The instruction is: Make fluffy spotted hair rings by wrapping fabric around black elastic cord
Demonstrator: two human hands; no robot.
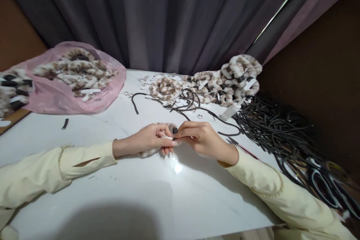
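Note:
Near the middle of the white table, my left hand (pixel 155 137) is closed on a fluffy brown-and-white ring (pixel 146 153), which lies mostly under my fingers and palm. A dark part of the ring (pixel 174 130) shows between my two hands. My right hand (pixel 200 137) meets the left from the other side, its thumb and index finger pinched together at that dark part. What sits in this pinch is too small and covered to make out. A bit of white shows between the left thumb and fingers.
A pink plastic bag (pixel 115 90) of fluffy rings stands at left. More fluffy rings (pixel 242 69) are piled back right, by a white bottle (pixel 231 110). Black cords (pixel 264 123) heap along the right, near scissors (pixel 244 149). A short black piece (pixel 65 123) lies at left.

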